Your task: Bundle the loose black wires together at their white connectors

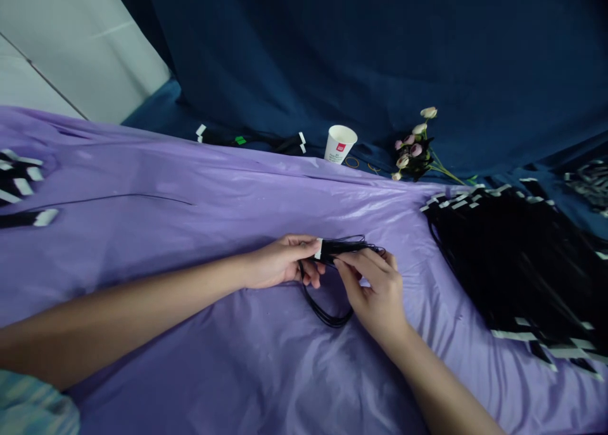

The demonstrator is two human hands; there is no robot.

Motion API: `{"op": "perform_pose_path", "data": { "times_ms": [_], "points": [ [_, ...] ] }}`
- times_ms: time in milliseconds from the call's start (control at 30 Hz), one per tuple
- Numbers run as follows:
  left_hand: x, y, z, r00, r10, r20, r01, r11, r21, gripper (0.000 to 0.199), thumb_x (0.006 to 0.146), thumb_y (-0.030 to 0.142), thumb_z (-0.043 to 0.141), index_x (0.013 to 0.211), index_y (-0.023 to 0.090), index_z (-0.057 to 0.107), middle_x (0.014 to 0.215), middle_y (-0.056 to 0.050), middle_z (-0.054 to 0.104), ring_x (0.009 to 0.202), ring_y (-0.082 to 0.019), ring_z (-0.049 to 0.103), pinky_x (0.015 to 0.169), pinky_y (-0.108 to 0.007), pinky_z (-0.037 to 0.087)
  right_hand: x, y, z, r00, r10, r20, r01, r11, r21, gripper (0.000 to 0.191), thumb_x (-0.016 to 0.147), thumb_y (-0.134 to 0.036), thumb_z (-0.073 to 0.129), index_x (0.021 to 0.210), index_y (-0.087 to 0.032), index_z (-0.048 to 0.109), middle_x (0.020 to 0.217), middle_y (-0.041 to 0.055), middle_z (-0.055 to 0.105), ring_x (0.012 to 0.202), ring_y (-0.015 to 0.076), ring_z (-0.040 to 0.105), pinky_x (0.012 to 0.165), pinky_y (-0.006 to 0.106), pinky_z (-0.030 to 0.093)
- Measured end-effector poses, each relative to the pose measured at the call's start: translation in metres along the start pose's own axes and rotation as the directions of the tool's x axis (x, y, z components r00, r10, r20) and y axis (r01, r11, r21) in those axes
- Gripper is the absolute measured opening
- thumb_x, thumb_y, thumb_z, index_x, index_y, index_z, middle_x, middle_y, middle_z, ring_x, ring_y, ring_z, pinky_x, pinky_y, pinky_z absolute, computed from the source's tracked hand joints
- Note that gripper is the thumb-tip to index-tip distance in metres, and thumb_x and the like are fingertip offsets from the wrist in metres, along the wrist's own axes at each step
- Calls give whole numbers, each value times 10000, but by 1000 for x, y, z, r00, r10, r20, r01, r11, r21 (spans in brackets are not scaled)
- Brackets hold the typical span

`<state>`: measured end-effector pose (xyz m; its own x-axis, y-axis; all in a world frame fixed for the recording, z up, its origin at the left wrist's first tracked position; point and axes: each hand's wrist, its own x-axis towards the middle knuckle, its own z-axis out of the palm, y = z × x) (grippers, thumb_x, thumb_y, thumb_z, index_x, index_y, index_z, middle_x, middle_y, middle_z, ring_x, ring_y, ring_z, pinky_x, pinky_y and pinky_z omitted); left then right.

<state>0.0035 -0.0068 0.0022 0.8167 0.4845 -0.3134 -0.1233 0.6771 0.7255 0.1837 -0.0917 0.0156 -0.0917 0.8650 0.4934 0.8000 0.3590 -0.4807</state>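
A bundle of thin black cords with a white end band is stretched between my two hands above the purple cloth. My left hand is closed on the banded end, thumb on top. At the other side, my right hand pinches the strands between thumb and fingers. From under the hands, part of the cords hangs down in a loop. The far ends of the bundle are partly hidden behind my right fingers.
A large pile of black cords with white-banded ends lies at the right. More banded bundles rest at the left edge, near one loose strand. A paper cup and artificial flowers stand along the back of the purple cloth.
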Motion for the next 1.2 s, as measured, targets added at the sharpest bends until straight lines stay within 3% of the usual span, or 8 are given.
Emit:
{"op": "perform_pose_path", "data": {
  "times_ms": [267, 433, 633, 700, 800, 967, 1100, 1200],
  "points": [
    [-1, -1, -3, 1000, -2, -4, 2, 999, -47, 330, 805, 423, 706, 913, 118, 640, 753, -76, 683, 610, -175, 659, 606, -286, 466, 2, -2, -1, 1000, -7, -15, 7, 1000, -7, 54, 892, -197, 609, 934, -230, 610, 836, -18, 669, 761, 153, 615, 785, 338, 339],
    [-4, -1, -4, 999, -8, 42, 10, 998, -65, 511, 820, 532, 635, 1065, 86, 682, 774, -90, 679, 638, -179, 660, 667, -308, 489, 1, 3, 0, 992, 7, -126, -16, 997, -70, 421, 826, -282, 662, 1206, -191, 507, 1109, 101, 591, 1017, 258, 538, 845, 395, 407],
    [-16, 0, 12, 993, 120, -4, -119, 987, 112, 455, 794, 508, 651, 989, 105, 731, 745, -73, 650, 615, -185, 656, 653, -314, 492, 4, 19, 5, 917, 259, -302, -203, 958, 204, 513, 786, -344, 684, 1228, -178, 484, 1011, 79, 525, 952, 249, 499, 873, 433, 418],
    [-24, 4, 24, 982, 186, -7, -180, 956, 230, 392, 797, 451, 655, 949, 101, 743, 733, -74, 646, 611, -182, 655, 638, -296, 481, 7, 23, 6, 812, 492, -312, -317, 823, 472, 704, 642, -380, 801, 1236, -180, 482, 1136, 100, 497, 1066, 280, 458, 970, 467, 359],
    [-39, 14, 48, 966, 250, 70, -257, 889, 378, 335, 808, 404, 628, 912, 115, 761, 729, -78, 655, 632, -183, 652, 659, -300, 486, 12, 22, 5, 697, 715, -58, -347, 406, 845, 864, 490, -370, 885, 1241, -219, 486, 1249, 85, 494, 1144, 281, 454, 1028, 441, 328],
    [-59, 24, 87, 925, 368, 91, -353, 751, 558, 284, 846, 369, 606, 948, 157, 766, 853, -82, 707, 870, -197, 661, 865, -305, 468, 22, 6, -9, 721, 676, 151, -235, 34, 971, 690, 634, -599, 753, 1201, -283, 520, 1156, 47, 641, 1007, 256, 617, 849, 424, 490],
    [-54, 20, 90, 880, 446, -165, -354, 846, 399, 448, 872, 501, 585, 1215, 216, 628, 977, -87, 734, 1038, -238, 663, 979, -383, 437, 33, -3, -45, 727, 663, 179, -99, -158, 983, 532, 709, -691, 638, 1001, -248, 600, 1045, 48, 703, 981, 254, 660, 825, 442, 528],
    [-43, 13, 85, 878, 429, -214, -367, 888, 276, 547, 808, 501, 684, 1247, 193, 573, 1090, -116, 707, 1036, -258, 672, 964, -395, 466, 44, -9, -77, 673, 707, 219, 102, -383, 918, 421, 863, -633, 495, 795, -224, 575, 741, 7, 688, 756, 200, 678, 768, 441, 547]
  ]
}}
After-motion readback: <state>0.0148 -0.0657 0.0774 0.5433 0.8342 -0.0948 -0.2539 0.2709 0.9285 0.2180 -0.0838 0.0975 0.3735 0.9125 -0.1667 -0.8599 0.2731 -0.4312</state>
